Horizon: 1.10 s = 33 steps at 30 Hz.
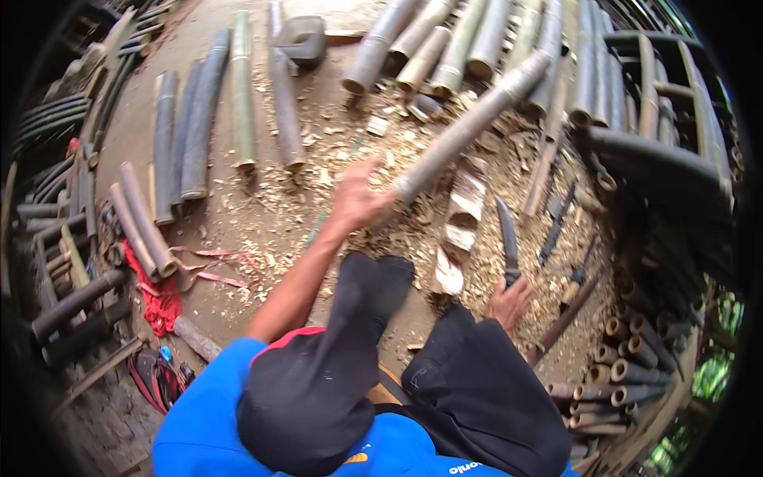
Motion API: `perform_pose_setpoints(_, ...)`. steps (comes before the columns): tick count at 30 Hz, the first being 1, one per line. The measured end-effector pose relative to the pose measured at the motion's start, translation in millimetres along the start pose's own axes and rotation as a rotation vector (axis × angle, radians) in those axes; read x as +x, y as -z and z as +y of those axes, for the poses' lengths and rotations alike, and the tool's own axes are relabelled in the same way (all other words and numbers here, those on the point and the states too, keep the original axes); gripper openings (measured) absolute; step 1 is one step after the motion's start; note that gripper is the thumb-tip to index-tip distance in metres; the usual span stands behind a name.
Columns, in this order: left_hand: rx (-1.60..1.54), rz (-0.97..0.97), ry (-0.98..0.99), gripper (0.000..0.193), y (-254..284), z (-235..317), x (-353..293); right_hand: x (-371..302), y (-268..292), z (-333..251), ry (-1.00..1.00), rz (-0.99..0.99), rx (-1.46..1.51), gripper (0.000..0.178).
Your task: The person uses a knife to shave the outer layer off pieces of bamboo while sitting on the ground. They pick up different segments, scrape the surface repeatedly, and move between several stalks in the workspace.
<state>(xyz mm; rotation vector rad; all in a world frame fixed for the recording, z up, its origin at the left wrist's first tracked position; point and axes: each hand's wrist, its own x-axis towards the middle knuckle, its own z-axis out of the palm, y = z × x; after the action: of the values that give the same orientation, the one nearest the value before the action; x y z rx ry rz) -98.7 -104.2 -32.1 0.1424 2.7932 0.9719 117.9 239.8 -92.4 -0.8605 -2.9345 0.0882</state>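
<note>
A pale bamboo pole (469, 123) slants from my knees up to the right, its far end over other poles. My left hand (355, 197) is at its near end, thumb across the pole; its fingers are blurred. On the right, beside my knee, my right hand (511, 302) is closed round the dark handle of a curved-bladed machete (507, 230), blade pointing away from me. Between the pole and the machete lies a chopped, notched wooden block (463, 215). Pale wood chips (409, 147) cover the ground around both hands.
Several bamboo poles (457, 52) lie at the far side, more (205, 119) at the left. Two sheathed-looking dark blades (556, 222) lie right of the machete. Cut bamboo tubes (628, 374) are stacked at lower right. A red cloth (161, 306) and a bag (152, 378) sit left.
</note>
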Motion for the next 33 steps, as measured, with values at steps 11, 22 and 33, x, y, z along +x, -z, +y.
perform_pose_setpoints(11, -0.437, -0.096, 0.151, 0.090, 1, 14, -43, 0, -28, 16, 0.069, 0.108, -0.010, 0.055)
perform_pose_setpoints(22, -0.271, 0.704, 0.406, 0.074, 132, -83, -21, -2, -35, 25, 0.038, 0.075, 0.046, 0.057)
perform_pose_setpoints(33, 0.137, 0.516, 0.440, 0.074, 116, -180, 38, 12, 18, 16, 0.102, -0.022, 0.381, 0.053)
